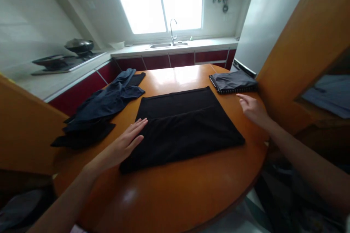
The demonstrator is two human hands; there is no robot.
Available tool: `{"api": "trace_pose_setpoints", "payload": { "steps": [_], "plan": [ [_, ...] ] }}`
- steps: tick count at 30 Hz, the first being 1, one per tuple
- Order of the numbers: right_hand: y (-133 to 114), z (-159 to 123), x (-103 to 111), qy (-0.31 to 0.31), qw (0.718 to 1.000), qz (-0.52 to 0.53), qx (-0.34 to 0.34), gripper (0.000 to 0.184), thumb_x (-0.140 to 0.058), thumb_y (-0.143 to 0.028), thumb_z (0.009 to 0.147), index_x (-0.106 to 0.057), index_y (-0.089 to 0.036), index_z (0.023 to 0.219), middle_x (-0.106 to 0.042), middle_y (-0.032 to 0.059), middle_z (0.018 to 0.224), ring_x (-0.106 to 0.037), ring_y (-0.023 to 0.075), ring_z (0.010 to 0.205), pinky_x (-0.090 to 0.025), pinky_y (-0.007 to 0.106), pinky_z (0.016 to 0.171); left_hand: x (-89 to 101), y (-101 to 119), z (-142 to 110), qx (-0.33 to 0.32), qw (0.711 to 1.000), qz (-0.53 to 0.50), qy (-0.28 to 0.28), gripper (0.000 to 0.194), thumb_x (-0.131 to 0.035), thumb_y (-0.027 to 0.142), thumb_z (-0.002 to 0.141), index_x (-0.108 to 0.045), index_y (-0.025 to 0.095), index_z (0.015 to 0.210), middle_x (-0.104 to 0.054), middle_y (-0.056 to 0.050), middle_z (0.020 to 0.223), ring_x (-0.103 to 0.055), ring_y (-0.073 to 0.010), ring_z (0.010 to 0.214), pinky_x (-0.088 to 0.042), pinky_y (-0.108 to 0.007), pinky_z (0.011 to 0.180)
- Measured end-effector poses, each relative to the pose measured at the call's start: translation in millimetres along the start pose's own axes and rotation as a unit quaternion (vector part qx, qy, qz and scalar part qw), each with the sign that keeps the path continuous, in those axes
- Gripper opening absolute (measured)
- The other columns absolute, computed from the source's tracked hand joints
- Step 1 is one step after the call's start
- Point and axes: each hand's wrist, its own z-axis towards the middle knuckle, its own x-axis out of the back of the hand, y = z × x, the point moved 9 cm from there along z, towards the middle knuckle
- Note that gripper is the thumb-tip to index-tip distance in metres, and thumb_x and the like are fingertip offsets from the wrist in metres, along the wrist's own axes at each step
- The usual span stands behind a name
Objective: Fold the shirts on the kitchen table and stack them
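Note:
A folded black garment (180, 127) lies spread in a broad, nearly flat shape across the middle of the wooden table, a fold line running over its far part. My left hand (131, 138) is open at its left side, fingers stretched out over the cloth; whether the palm presses on it I cannot tell. Right of the garment, my right hand (253, 109) is apart from it with nothing held. Its index finger points forward and the others are partly curled. Just beyond that hand is a folded stack of grey and black clothing (233, 81).
Dark blue and black clothes (101, 102) lie in a loose pile along the left of the round-edged table (175, 189). Behind stand a counter with a sink (161, 45) and faucet (172, 31). Pans (79, 45) sit on the stove at left; an orange wooden frame (303, 43) rises at right.

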Motion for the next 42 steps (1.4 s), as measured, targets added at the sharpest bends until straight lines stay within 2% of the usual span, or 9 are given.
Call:
{"api": "trace_pose_setpoints", "payload": {
  "steps": [4,8,14,20,25,28,32,38,42],
  "plan": [
    [-39,38,-42,-0.056,0.996,0.018,0.072,0.040,-0.043,-0.025,0.097,-0.068,-0.012,0.126,-0.070,0.0144,0.129,-0.065,0.0272,0.119,-0.048,0.039,0.107,7.4,-49,74,0.031,0.998,0.008,0.047,0.079,-0.033,0.066,0.098,-0.045,0.009,0.151,-0.043,-0.017,0.159,-0.036,-0.0301,0.150,-0.024,-0.047,0.126],
    [-65,68,-95,-0.078,0.988,-0.070,0.117,0.034,-0.045,-0.022,0.098,-0.068,-0.011,0.122,-0.069,0.0165,0.127,-0.061,0.0275,0.119,-0.045,0.037,0.105,0.3,-101,129,0.076,0.994,0.015,0.078,0.080,-0.040,0.066,0.093,-0.051,0.004,0.143,-0.050,-0.022,0.151,-0.043,-0.0327,0.144,-0.029,-0.046,0.123],
    [-49,111,-151,-0.101,0.967,-0.211,0.105,0.031,-0.044,-0.025,0.102,-0.067,-0.009,0.116,-0.066,0.0212,0.119,-0.058,0.0294,0.113,-0.046,0.038,0.095,-8.3,-142,150,0.099,0.985,0.012,0.139,0.051,-0.047,0.042,0.095,-0.062,0.008,0.129,-0.057,-0.019,0.143,-0.050,-0.0284,0.136,-0.033,-0.042,0.121],
    [-20,149,-175,-0.084,0.962,-0.259,-0.004,0.034,-0.047,-0.031,0.100,-0.062,-0.013,0.124,-0.064,0.0207,0.123,-0.056,0.0330,0.116,-0.046,0.041,0.093,7.7,-173,165,0.143,0.967,0.021,0.212,0.038,-0.057,0.026,0.086,-0.068,0.012,0.119,-0.068,-0.015,0.124,-0.061,-0.0286,0.119,-0.043,-0.043,0.112],
    [-8,159,-181,-0.055,0.978,-0.203,-0.002,0.042,-0.051,-0.029,0.097,-0.057,-0.012,0.135,-0.063,0.0212,0.126,-0.059,0.0332,0.114,-0.047,0.041,0.093,13.2,-193,175,0.172,0.959,0.011,0.225,0.031,-0.067,0.027,0.080,-0.074,0.013,0.106,-0.068,-0.011,0.093,-0.064,-0.0270,0.091,-0.051,-0.042,0.095],
    [-4,158,-182,-0.048,0.982,-0.184,0.009,0.036,-0.052,-0.027,0.095,-0.064,-0.012,0.126,-0.064,0.0201,0.122,-0.060,0.0324,0.113,-0.047,0.041,0.094,14.5,-197,175,0.181,0.955,-0.005,0.234,0.023,-0.071,0.026,0.076,-0.075,0.014,0.096,-0.064,-0.008,0.086,-0.063,-0.0245,0.082,-0.052,-0.038,0.087],
    [-7,151,-176,-0.025,0.987,-0.153,0.031,0.028,-0.051,-0.023,0.092,-0.070,-0.014,0.110,-0.066,0.0182,0.115,-0.061,0.0314,0.107,-0.048,0.042,0.093,19.8,-194,167,0.181,0.946,-0.034,0.265,0.018,-0.069,0.024,0.077,-0.072,0.015,0.092,-0.067,-0.007,0.088,-0.064,-0.0214,0.077,-0.053,-0.034,0.080],
    [-14,134,-138,0.069,0.995,-0.017,0.072,0.022,-0.053,-0.024,0.087,-0.070,-0.016,0.099,-0.071,0.0162,0.101,-0.063,0.0311,0.099,-0.050,0.043,0.090,34.9,-173,137,0.158,0.930,-0.081,0.321,0.022,-0.064,0.033,0.082,-0.071,0.015,0.092,-0.073,-0.007,0.087,-0.069,-0.0222,0.083,-0.054,-0.030,0.078],
    [-10,108,-108,0.090,0.989,0.091,0.071,0.024,-0.056,-0.032,0.087,-0.070,-0.017,0.099,-0.073,0.0127,0.095,-0.066,0.0268,0.082,-0.053,0.041,0.081,41.2,-152,105,0.136,0.920,-0.107,0.351,0.027,-0.062,0.039,0.084,-0.070,0.016,0.094,-0.075,-0.007,0.093,-0.069,-0.0212,0.086,-0.054,-0.030,0.081]
  ]
}}
